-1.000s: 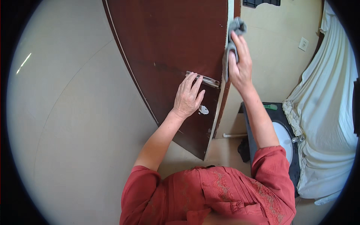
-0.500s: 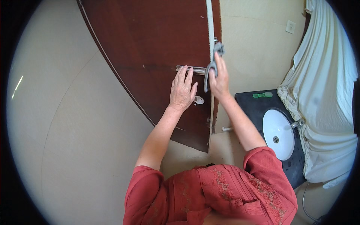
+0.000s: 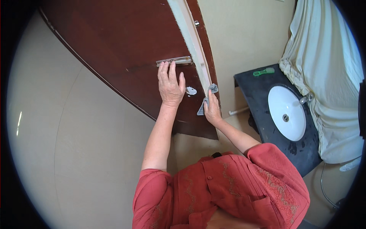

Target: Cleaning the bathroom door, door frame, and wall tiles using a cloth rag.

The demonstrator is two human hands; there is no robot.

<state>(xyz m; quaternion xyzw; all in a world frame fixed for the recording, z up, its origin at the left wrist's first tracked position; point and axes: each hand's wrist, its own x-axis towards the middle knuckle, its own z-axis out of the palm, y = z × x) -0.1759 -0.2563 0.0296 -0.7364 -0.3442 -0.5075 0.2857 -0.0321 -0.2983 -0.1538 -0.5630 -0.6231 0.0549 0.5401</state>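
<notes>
A: Largest item first?

B: A dark red-brown door (image 3: 126, 42), with a pale strip (image 3: 193, 42) running down its right side. Further right, a white curtain (image 3: 320, 76) drapes beside a dark counter (image 3: 259, 91) fitted with a white basin (image 3: 276, 114).

A: Condition of the hands?

B: The left hand (image 3: 170, 88) is laid over the door face, fingers extended and near together, thumb apart. Its fingertips overlap a metal bolt (image 3: 185, 60); no grip is evident. The right hand (image 3: 213, 108) has thumb and fingers closed on a grey cloth (image 3: 202, 107).

A: Position of the cloth?

B: Low on the door's right margin. One bunched end shows above the right fingertips; a loose corner points down and left over the door face. Its long axis slants across the line of the strip. The right hand is nearer; the left is well apart, up and left.

A: Smaller items?

B: A green brush (image 3: 264, 71) on the counter and a ragged white patch (image 3: 191, 91) between the hands.

A: Limits of observation?

B: The fingers hide the cloth's middle. Whether its underside meets the door, I cannot tell. The left fingertips obscure part of the bolt; the door's top is cut off.
</notes>
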